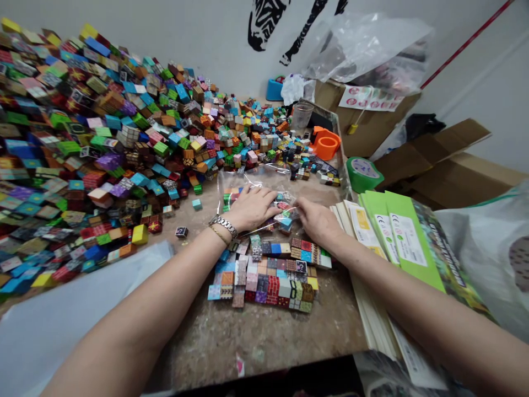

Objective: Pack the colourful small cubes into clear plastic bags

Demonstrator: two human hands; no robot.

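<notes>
A clear plastic bag (pixel 231 179) lies on the table with several small coloured cubes inside it. My left hand (pixel 253 208) rests flat over the bag, fingers spread, a watch on its wrist. At the bag's right edge, my right hand (pixel 318 220) has its fingers closed on the clear plastic. Just in front of both hands, a block of printed cubes (pixel 268 281) is laid out in tight rows on the table.
A large heap of loose cubes (pixel 103 127) covers the left and back. Clear plastic sheets (pixel 82 320) lie front left. On the right are green packages (pixel 409 242), white cards (pixel 372 309), green tape (pixel 363 172), an orange tape dispenser (pixel 326 144) and cardboard boxes (pixel 446 165).
</notes>
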